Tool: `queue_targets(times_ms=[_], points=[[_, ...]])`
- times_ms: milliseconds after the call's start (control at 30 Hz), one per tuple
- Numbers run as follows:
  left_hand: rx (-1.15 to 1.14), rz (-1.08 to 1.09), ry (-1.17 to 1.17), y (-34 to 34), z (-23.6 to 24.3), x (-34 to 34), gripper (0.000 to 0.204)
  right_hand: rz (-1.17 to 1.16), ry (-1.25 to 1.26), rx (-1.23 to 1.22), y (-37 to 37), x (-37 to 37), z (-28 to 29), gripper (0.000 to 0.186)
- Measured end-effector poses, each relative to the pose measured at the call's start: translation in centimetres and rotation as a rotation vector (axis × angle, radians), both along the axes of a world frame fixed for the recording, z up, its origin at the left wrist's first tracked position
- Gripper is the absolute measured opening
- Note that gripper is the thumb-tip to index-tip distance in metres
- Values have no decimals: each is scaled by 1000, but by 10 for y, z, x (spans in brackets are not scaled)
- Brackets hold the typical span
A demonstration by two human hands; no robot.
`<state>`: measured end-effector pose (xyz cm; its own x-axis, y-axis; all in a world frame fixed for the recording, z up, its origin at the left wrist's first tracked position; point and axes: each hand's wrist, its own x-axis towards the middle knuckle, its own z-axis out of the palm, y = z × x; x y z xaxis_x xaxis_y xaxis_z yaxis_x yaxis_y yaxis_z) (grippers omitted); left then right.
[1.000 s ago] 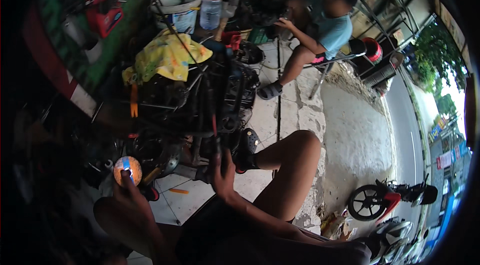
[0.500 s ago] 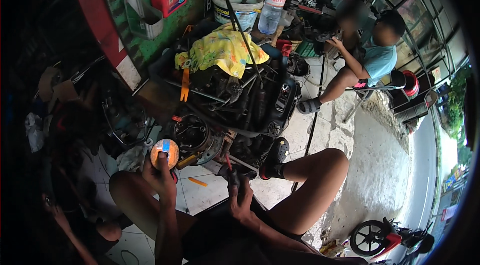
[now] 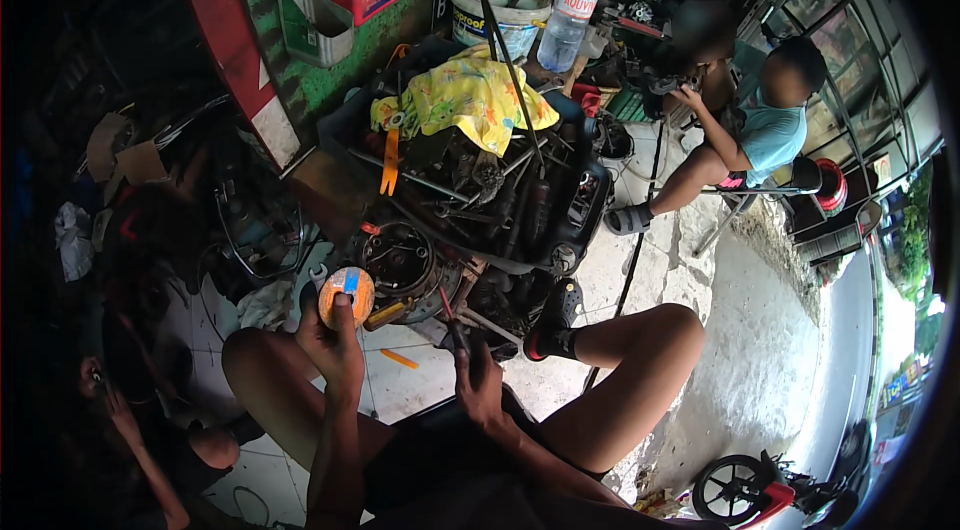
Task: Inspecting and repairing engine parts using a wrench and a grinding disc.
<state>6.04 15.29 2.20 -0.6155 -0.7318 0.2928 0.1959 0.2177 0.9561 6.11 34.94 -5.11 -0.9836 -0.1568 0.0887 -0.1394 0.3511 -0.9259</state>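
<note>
Left hand (image 3: 335, 342) pinches an orange disc (image 3: 359, 301); right hand (image 3: 481, 385) grips a dark-handled tool (image 3: 459, 336). A slack pinch could drop the disc.

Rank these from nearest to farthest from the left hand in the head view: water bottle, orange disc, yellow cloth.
1. Orange disc: held in the left hand.
2. Yellow cloth: ahead, to the right.
3. Water bottle: beyond the cloth, farther right.

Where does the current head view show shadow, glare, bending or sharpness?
Head view, far left: deep shadow; head view, far right: daylight washes out the roadside; head view, upper left: red wall border bows; head view, left hand: orange disc fairly sharp.
</note>
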Motion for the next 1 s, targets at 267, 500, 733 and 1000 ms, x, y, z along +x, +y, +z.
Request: queue_targets(times_ms=[267, 500, 733, 1000], points=[[-252, -28, -81, 23, 5, 5, 20, -83, 75, -209, 9, -28, 35, 28], [-219, -320, -217, 104, 10, 25, 21, -214, -108, -260, 31, -49, 54, 26], [196, -121, -263, 124, -26, 28, 31, 13, -61, 75, 32, -11, 4, 27], [275, -189, -290, 118, -39, 28, 38, -14, -43, -125, 32, -21, 51, 25]])
